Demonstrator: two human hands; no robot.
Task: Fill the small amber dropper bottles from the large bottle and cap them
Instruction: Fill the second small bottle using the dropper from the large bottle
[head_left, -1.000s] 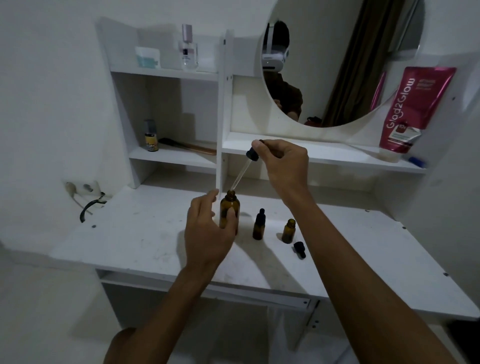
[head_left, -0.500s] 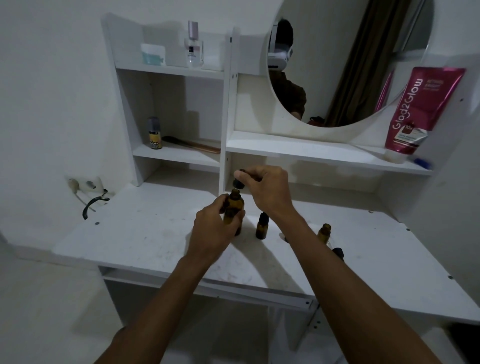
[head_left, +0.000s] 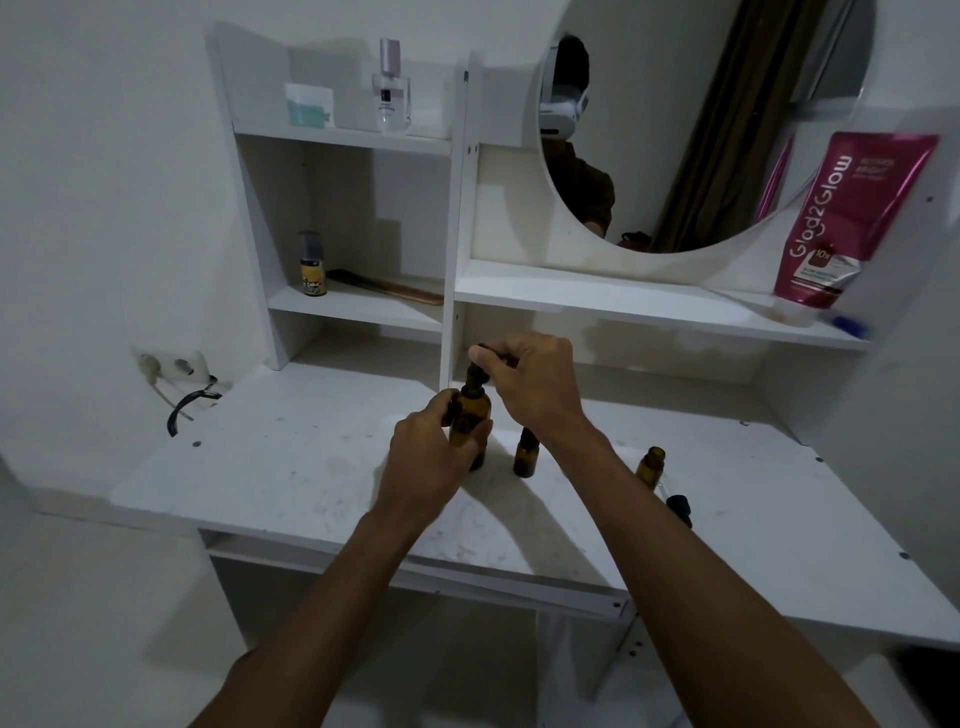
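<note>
In the head view, the large bottle (head_left: 471, 415) stands upright on the white surface (head_left: 291, 467), near the divider of the shelf unit. The left hand (head_left: 431, 457) wraps its curled fingers round the amber body. The right hand (head_left: 530, 384) pinches the black dropper cap (head_left: 475, 366) at the bottle's neck from above. Whether the cap is fully screwed down cannot be told.

The bottle looks like glass: stiff, smooth, likely slippery if wet, and breakable if tipped. It is best held round the body, as here, while the ribbed collar rather than the soft bulb takes the twist.

Just right of it stands a capped small bottle (head_left: 525, 457). Further right is an open small bottle (head_left: 652, 465), with a loose dropper (head_left: 679, 509) lying beside it. Both small bottles look light and easy to knock over.

The surface is scuffed and marked. Above it, shelves carry a perfume bottle (head_left: 391, 88), a small can (head_left: 312, 265) and a comb (head_left: 389, 288). A pink tube (head_left: 852, 218) leans beside the round mirror (head_left: 701, 130). A wall socket (head_left: 171, 364) with a dark cable (head_left: 187, 408) sits at the left, and the room is dim.
</note>
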